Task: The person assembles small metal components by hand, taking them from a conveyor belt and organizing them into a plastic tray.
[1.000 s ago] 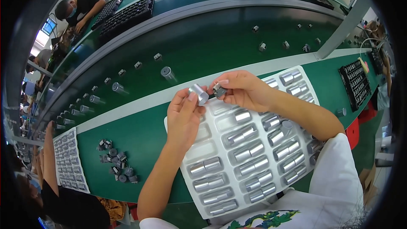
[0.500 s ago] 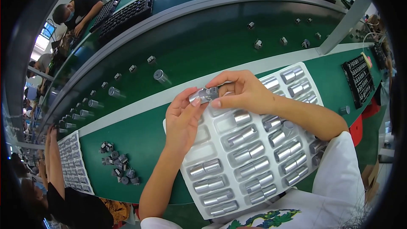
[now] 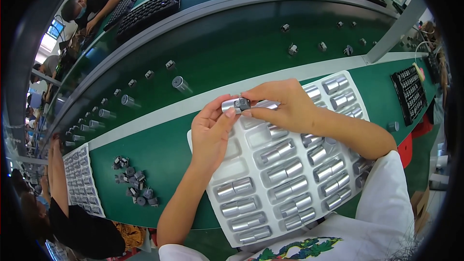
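Note:
My left hand grips a silver metal cylinder between thumb and fingers. At the cylinder's right end, the thumb and fingertips of my right hand pinch a small dark-grey cap-like part; the two pieces touch, but how far one sits inside the other I cannot tell. Both hands are over the upper part of a white moulded tray. Silver cylinders lie in many of its pockets, while a few pockets at its left are bare.
A pile of dark-grey parts lies on the green table, left of the tray. Beyond a pale rail, a green conveyor belt carries upright cylinders and small parts. A black tray stands far right. Co-workers' arms reach in at left.
My two hands have risen slightly with the cylinder and the dark part, which are turned a little. The pieces on the belt have shifted slightly left.

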Demonstrator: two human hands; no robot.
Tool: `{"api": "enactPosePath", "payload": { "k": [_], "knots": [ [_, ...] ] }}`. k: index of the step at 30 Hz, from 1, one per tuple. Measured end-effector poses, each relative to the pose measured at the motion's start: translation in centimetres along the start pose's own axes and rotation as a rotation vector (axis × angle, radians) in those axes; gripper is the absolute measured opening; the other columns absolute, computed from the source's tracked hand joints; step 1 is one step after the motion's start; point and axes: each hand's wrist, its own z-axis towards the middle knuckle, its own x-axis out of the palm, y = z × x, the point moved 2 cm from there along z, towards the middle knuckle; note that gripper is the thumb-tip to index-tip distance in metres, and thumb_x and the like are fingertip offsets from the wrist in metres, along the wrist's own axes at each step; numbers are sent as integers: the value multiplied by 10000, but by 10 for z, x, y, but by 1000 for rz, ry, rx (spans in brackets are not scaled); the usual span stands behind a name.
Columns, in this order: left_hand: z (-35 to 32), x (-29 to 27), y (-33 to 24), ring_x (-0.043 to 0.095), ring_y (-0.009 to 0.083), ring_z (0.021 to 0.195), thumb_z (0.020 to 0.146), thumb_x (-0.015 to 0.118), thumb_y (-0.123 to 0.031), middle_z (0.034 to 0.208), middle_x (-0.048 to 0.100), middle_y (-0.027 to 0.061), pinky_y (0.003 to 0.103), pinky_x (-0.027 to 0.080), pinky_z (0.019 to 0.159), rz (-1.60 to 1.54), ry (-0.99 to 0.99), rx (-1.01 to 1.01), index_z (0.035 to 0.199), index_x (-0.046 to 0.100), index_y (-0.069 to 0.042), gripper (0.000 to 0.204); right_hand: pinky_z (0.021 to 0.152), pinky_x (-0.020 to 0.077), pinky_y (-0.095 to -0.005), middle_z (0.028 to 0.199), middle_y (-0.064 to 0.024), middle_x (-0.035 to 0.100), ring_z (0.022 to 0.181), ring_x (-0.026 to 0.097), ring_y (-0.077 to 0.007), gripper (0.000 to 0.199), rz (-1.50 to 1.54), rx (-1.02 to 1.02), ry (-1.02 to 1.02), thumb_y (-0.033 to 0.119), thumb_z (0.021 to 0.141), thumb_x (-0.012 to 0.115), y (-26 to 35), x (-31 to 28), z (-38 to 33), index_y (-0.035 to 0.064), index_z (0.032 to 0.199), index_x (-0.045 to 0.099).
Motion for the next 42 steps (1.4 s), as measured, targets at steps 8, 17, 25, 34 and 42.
{"api": "enactPosePath", "payload": {
  "k": [8,17,25,34,42],
  "knots": [
    [2,-3,2,600,200,1173,943,636,1,1317,598,163,320,481,1038,-2,29,-36,1343,514,39,421,682,571,-346,1029,-147,729,821,711,-306,353,-302,-205,-39,112,774,816,8,8,-4,12,1097,716],
    [-4,11,0,593,196,1193,873,678,78,1330,584,175,307,492,1023,210,84,-16,1364,477,45,532,703,519,-337,823,-12,683,747,674,-207,433,-478,-509,-146,75,665,782,17,18,-4,98,1086,683],
    [-5,9,6,624,157,1028,898,654,46,1181,589,118,268,540,883,285,145,106,1351,464,40,491,698,506,-322,970,-57,684,791,654,-203,484,-525,-661,-55,77,624,826,23,20,0,106,1092,707],
    [-19,39,12,560,291,1087,912,696,-222,1394,440,188,349,498,840,1088,134,420,1390,513,-1,557,775,536,-394,985,-107,704,874,678,-304,341,-478,84,-31,208,792,760,-16,-26,63,62,1093,691],
    [-8,38,17,579,301,986,860,730,-178,1155,632,154,382,477,866,1224,108,472,1077,725,-54,250,935,508,-398,1189,-184,646,1067,646,-313,445,-570,-18,193,246,808,765,-53,-56,80,21,1176,654]
  ]
}}
